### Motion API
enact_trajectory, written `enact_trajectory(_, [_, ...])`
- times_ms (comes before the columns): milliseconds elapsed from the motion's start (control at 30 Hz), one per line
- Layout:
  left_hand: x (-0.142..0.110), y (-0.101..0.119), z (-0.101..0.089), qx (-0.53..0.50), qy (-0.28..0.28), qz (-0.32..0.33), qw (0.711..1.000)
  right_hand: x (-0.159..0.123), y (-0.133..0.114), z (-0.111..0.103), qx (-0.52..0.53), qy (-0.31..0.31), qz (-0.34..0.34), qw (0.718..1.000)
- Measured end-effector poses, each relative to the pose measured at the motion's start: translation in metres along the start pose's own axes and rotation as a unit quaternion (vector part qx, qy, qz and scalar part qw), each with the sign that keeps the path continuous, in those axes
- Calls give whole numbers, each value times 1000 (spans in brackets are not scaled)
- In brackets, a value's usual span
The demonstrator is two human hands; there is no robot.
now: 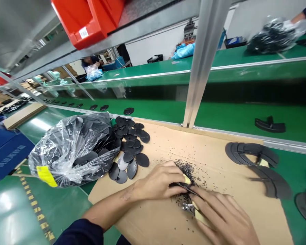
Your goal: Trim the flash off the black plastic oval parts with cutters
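Over the cardboard sheet (pixel 158 217), both hands meet on one dark part (pixel 185 186)! The left hand (pixel 165 180) pinches it from one side, and the right hand (pixel 221 214) has its fingers on the other edge. Right beneath them, tiny black bits (pixel 187 170) lie scattered thick across the cardboard, a shiny metal piece (pixel 188 207) among them. Over to the left, black discs (pixel 132 141) crowd beside a clear plastic bag (pixel 73 149), while curved black pieces (pixel 272 182) overlap at the right.
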State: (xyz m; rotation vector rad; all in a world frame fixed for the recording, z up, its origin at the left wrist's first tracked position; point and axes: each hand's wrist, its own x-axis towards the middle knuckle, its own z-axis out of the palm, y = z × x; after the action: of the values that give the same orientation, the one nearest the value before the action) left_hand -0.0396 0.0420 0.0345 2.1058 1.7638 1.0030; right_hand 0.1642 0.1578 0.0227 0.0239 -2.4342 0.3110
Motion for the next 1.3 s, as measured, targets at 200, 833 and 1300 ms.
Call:
enact_trajectory(200, [-3, -1, 4, 31, -17, 10, 999, 2, 1, 0, 18, -8, -3, 1000])
enact_trajectory(833, [-22, 12, 15, -53, -21, 4, 998, -18, -21, -7, 6, -131, 70, 989])
enact_trajectory(1300, [-22, 2, 4, -78, 94, -2, 992, -1, -14, -19, 107, 65, 184, 975])
